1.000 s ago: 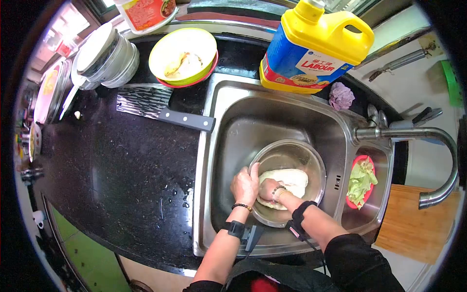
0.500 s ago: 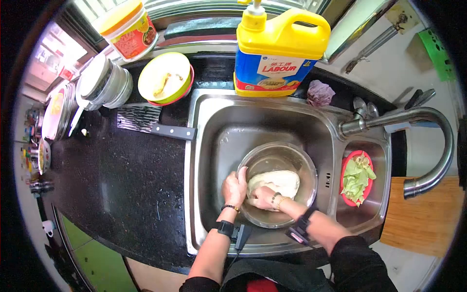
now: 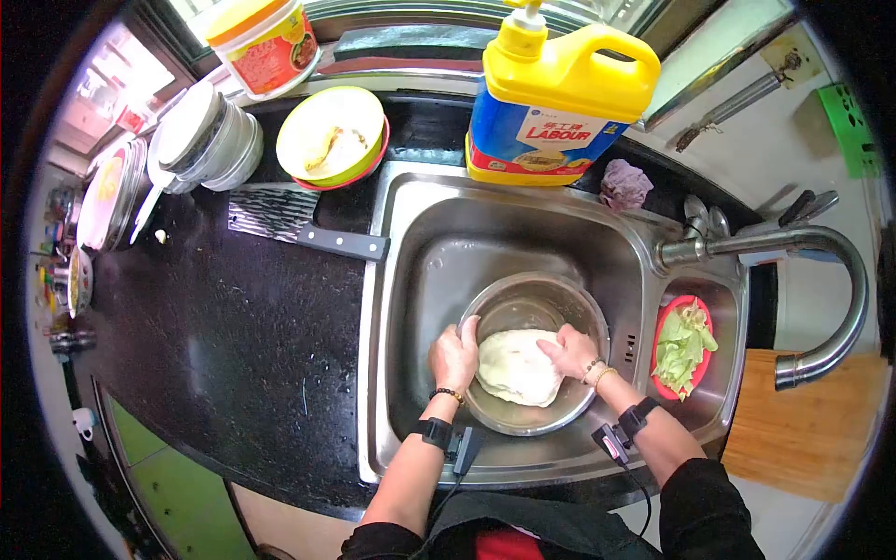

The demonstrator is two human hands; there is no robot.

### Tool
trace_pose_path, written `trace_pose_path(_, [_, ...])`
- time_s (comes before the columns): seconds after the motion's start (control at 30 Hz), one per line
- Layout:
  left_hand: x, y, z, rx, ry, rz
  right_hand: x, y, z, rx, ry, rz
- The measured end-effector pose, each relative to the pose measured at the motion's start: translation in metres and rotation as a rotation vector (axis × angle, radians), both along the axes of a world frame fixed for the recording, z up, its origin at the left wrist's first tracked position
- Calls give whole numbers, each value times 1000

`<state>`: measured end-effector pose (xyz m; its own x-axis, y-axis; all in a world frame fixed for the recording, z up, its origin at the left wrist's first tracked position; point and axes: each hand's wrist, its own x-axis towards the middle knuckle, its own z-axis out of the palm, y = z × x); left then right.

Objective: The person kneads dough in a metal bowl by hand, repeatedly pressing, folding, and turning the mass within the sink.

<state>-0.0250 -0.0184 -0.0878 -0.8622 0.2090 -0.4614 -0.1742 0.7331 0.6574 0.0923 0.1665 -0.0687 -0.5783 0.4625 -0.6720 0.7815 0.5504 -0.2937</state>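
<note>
In the larger sink basin stands a round metal bowl (image 3: 583,313) holding a pale, cream-white rounded lump (image 3: 516,373) that looks like a cabbage head. My left hand (image 3: 455,357) grips the bowl's left rim, thumb up and fingers partly hidden by the wall. My right hand (image 3: 571,355) is inside the bowl at the lump's right side. Its thumb lies over the top of the lump, and the other fingers are mostly hidden. Both wrists wear bracelets and black straps with small devices.
A cleaver (image 3: 308,231) lies on the black counter, handle at the sink's left edge. A yellow detergent jug (image 3: 551,121) stands behind the sink. A red basket (image 3: 660,378) of leaves sits in the small basin under the faucet (image 3: 831,247). Stacked bowls (image 3: 331,131) stand behind the cleaver.
My right hand has moved from the lump's lower left to its right side. The lump is turned and shows more of its surface. My left hand stays at the bowl's rim.
</note>
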Motion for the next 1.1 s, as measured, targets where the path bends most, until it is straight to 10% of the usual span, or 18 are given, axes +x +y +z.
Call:
trace_pose_path(0.4, [1, -1, -3, 21, 53, -8, -3, -77, 42, -163, 128, 515])
trace_pose_path(1.1, [0, 0, -2, 39, 49, -18, -41, -113, 14, -110, -103, 486])
